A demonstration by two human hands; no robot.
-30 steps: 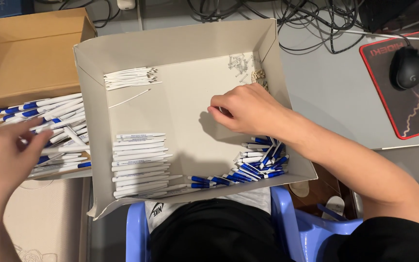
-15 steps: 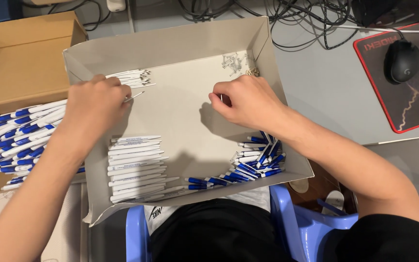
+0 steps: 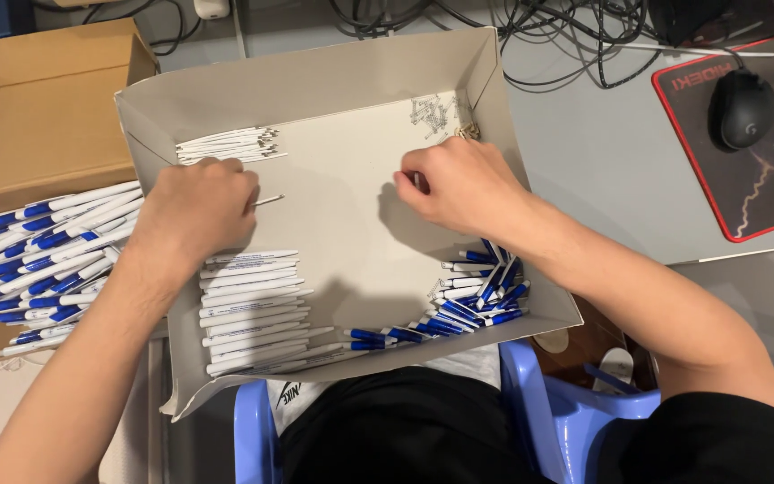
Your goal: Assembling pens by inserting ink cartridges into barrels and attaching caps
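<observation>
Evidently the pen parts are sorted by kind inside the shallow white box lid (image 3: 315,85), each kind in its own patch so that the hands can draw from one without disturbing the rest. The left hand (image 3: 197,211) lies curled over the lid's floor with its fingers drawn together on a thin refill (image 3: 270,200), whose metal tip pokes out to the right. The right hand (image 3: 459,186) is closed too, fingertips pressed together on something small near the middle of the lid; what it is stays hidden under the fingers, perhaps a spring.

A heap of small springs (image 3: 434,114) sits in the far right corner, just beyond that hand. A bundle of refills (image 3: 226,145) lies at the far left, close above the left hand, so both supplies are within a short reach. White barrels (image 3: 253,309) are stacked in a neat row at the near left, and blue caps and clips (image 3: 477,291) are piled loosely in the near right corner.

Beside the lid, the brown cardboard box (image 3: 38,99) holds whole white-and-blue pens (image 3: 42,251) (kept apart from the loose parts). On the grey tabletop (image 3: 611,161), a mouse (image 3: 742,108) rests on its pad.
</observation>
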